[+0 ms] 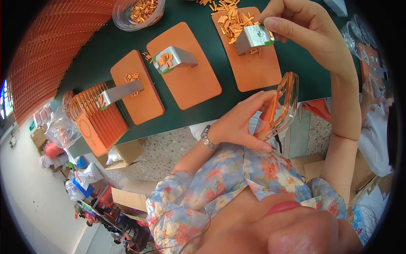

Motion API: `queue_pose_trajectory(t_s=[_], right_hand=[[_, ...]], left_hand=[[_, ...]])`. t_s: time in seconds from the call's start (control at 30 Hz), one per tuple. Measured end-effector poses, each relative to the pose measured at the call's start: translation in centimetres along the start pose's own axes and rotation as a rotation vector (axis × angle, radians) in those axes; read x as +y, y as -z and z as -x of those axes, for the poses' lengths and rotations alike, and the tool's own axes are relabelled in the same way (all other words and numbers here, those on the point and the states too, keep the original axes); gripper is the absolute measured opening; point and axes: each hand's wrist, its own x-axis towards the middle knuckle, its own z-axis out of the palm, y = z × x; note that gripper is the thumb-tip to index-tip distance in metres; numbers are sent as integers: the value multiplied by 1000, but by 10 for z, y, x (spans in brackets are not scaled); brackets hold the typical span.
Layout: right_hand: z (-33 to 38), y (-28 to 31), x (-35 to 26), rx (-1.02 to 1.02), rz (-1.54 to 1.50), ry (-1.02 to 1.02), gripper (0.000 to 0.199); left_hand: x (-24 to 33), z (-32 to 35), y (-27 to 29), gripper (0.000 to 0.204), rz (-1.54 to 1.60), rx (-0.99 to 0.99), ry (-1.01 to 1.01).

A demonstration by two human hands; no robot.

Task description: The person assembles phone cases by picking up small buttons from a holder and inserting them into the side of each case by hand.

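My left hand (243, 122), a metal watch on its wrist, grips a clear phone case with orange edges (289, 99) at the table's near edge. The case is held tilted on its side. At the far right, my right hand (292, 23) is pinched together at the top edge of a bent metal stand (256, 36). Whatever lies between those fingertips is too small or hidden to name. That stand sits on an orange board (258, 72), with a heap of small orange-gold pieces (236, 24) beside and behind it.
Two more orange boards (203, 86) (148, 108) bear metal stands and small orange pieces. A stack of orange-edged phone cases (101, 127) stands at the left table edge, beside long leaning rows of them (50, 55). A clear tub (122, 19) of orange pieces sits far back. Another person's arm (370, 91) shows at right.
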Motion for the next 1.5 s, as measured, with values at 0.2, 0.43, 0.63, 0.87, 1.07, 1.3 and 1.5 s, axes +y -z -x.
queue_pose_trajectory(t_s=[0.2, 0.43, 0.63, 0.87, 1.07, 1.3, 1.5], right_hand=[[-14, 3, -10, -110, -97, -135, 9], [56, 11, -61, 243, 353, -518, 39], [81, -46, -29, 420, 42, -9, 54], [50, -33, -42, 410, 128, -214, 46], [21, -18, 4, 556, 917, -501, 33], [-23, -18, 32, 325, 49, -322, 27], [-22, -32, 15, 594, 271, -750, 26]], left_hand=[[-3, -3, 0, 113, 279, 59, 53], [9, -24, -33, 111, 1148, -124, 73], [-7, -52, -60, 106, 1598, -465, 159], [-2, -46, -39, 96, 916, 107, 86], [55, -31, -11, 98, 284, 363, 88], [57, -30, -7, 93, 525, 412, 182], [57, -23, -12, 70, 427, 420, 226]])
